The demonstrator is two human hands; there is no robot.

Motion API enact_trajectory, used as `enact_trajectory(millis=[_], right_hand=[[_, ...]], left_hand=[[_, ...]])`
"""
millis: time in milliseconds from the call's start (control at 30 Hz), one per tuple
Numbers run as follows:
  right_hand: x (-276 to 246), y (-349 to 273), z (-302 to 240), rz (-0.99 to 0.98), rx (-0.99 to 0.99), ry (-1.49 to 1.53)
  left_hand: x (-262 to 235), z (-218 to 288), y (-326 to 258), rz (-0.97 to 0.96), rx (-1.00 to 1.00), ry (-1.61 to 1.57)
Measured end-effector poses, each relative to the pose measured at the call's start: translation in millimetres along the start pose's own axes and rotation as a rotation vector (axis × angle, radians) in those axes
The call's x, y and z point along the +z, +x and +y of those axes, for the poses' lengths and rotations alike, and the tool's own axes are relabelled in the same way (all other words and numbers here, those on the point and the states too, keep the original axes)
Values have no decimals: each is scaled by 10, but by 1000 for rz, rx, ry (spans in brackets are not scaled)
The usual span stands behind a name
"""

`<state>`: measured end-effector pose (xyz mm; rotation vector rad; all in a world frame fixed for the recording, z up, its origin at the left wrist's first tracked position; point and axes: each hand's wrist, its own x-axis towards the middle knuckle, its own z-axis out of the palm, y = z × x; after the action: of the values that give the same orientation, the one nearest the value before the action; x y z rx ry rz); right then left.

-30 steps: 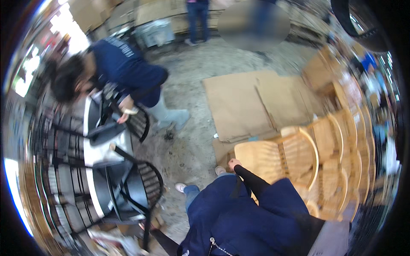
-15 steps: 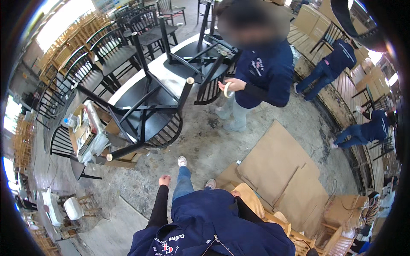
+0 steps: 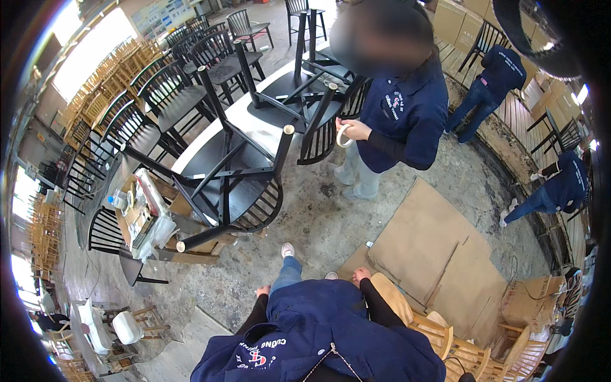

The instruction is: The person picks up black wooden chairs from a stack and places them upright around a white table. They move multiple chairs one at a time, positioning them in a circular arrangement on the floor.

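Note:
My left hand [image 3: 263,291] hangs low beside my leg, partly hidden by my body; its fingers are too small to read. My right hand [image 3: 361,274] is on the other side, fingers curled in with nothing visible in them. It is closest to a light wooden chair [image 3: 394,299], with a gap I cannot judge. Ahead, black chairs [image 3: 232,178] lie upside down on a white-topped table [image 3: 198,149], legs pointing up. Another person [image 3: 407,121] stands at its right end, holding a roll of pale tape [image 3: 344,135].
Flattened cardboard [image 3: 433,248] covers floor on the right. A box of supplies [image 3: 143,213] stands left of the table near an upright black chair [image 3: 108,232]. Light wooden chairs [image 3: 445,344] crowd the lower right. Two more people [image 3: 499,76] work along the raised platform at far right.
My left hand has swung back toward my body, and my right hand has come forward into clearer view. The scene has shifted slightly in the picture. The other person still holds the tape.

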<state>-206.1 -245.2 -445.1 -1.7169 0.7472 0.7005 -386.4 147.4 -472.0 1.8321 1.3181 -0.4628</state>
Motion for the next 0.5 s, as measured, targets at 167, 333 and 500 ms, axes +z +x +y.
enact_trajectory(millis=[167,333,500], right_hand=[[49,6,-167,-25,-26,-150],[211,27,-172,-28,-14,-263],[270,90,-32,-164,-100,-295]], left_hand=[[-22,683,162,-11,-59,-557],[68,1011,32,-133,63,-542],[74,592,-110,-141,-116,-606]])
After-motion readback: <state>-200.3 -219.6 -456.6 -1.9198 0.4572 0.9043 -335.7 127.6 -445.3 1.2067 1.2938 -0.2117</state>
